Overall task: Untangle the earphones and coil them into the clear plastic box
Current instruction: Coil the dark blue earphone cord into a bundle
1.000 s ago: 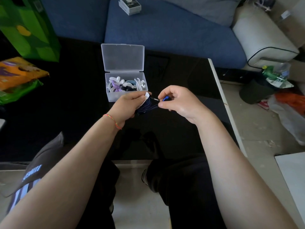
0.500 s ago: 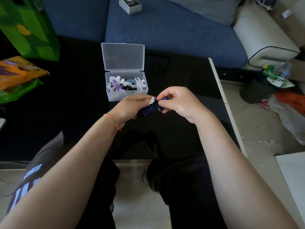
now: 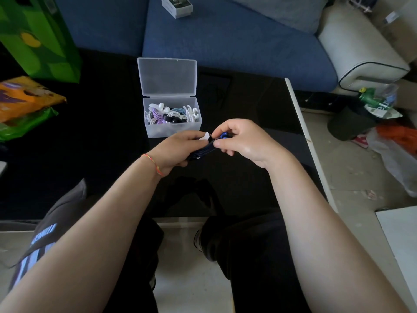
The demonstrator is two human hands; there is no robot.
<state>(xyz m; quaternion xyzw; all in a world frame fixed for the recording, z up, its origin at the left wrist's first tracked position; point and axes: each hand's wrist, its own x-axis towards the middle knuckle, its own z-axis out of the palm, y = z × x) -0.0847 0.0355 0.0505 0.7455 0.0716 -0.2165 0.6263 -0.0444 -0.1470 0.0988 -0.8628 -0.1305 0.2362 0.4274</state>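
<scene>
Packaging fills my far left: a green bag stands at ten o'clock on the black table, and just below it, at nine o'clock, an orange snack packet lies flat on a green one; moving right, I see the clear plastic box at about twelve o'clock from the hands, its lid hinged open and tilted back toward the blue sofa; inside it lie coiled earphones in white, purple, pale blue and black, packed close together; a small grey carton sits on the sofa cushion at twelve o'clock beyond the box.

At the centre, just this side of the box, my left hand, with a thin red-and-yellow bracelet at the wrist, has its fingers curled round a bundle of dark blue earphones, a white tip showing at the thumb; the right hand touches it from three o'clock, thumb and forefinger pinching the bright blue end of that same cord; the bundle is held above the table, outside the box.

Further right, the table's white edge runs toward five o'clock; past it, at two o'clock, a white cushioned armrest ends the sofa, and a green bottle lies among litter on the floor; orange plastic shows at three o'clock.
</scene>
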